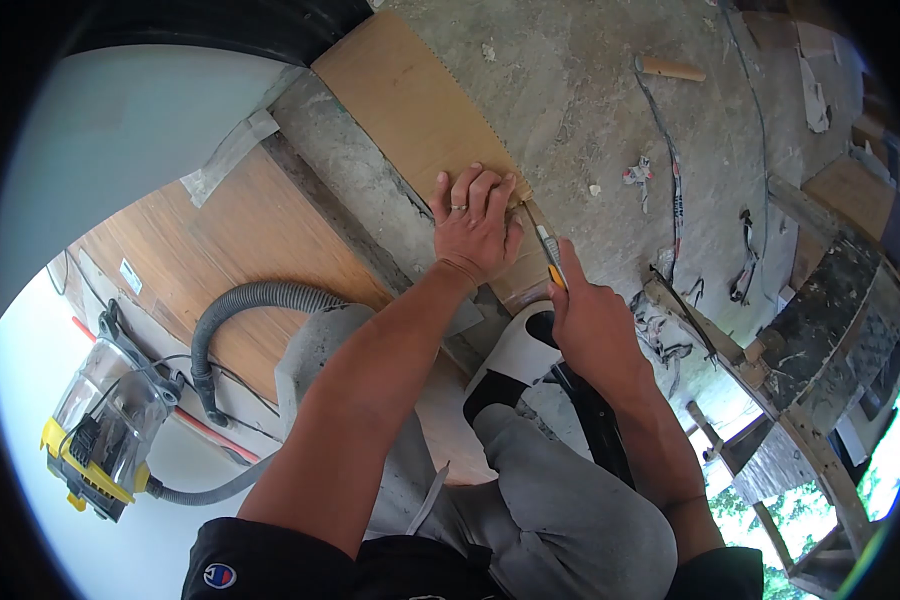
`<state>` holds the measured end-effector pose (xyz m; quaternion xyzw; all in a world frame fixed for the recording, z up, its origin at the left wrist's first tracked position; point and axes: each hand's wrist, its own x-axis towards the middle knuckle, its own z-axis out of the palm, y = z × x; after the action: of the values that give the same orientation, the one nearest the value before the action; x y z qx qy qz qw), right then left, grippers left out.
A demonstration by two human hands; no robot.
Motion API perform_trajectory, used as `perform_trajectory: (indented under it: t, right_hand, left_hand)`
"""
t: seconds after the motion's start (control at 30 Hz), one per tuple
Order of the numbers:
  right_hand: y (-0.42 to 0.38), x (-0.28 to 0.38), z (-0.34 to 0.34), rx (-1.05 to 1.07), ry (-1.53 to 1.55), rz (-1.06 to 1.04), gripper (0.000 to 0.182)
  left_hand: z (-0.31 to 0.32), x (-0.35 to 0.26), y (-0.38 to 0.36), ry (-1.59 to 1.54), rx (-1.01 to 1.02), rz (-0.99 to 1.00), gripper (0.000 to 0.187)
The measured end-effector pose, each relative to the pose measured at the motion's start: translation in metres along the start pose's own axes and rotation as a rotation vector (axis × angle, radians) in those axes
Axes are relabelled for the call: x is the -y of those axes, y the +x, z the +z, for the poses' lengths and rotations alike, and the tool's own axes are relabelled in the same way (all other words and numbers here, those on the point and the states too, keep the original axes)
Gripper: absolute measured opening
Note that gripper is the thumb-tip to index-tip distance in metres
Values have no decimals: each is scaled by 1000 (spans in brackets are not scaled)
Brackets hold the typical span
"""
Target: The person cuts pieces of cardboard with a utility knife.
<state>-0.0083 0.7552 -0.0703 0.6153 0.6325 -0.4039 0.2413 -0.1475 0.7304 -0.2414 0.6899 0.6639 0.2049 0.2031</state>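
Note:
A long strip of brown cardboard (410, 100) lies slantwise over the concrete floor, from the top centre down towards my shoe. Flat on its lower part rests my left hand (477, 225), fingers spread, a ring on one finger. My right hand (592, 315) is wrapped round a utility knife (548, 247) with a grey and yellow handle. The tip of the knife meets the cardboard's right edge, just beside my left fingers.
At the left stand a vacuum cleaner (105, 425) and its grey hose (245, 298) on wood flooring (220, 250). A short cardboard tube (670, 69), cables and scraps lie on the concrete (590, 120). A wooden frame (815, 460) is at the right.

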Motion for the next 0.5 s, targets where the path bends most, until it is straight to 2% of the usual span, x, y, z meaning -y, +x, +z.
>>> perform_trajectory:
  t: [0.5]
  right_hand:
    - [2, 12, -11, -1, -67, -17, 51]
  left_hand:
    - [0, 2, -1, -13, 4, 6, 57]
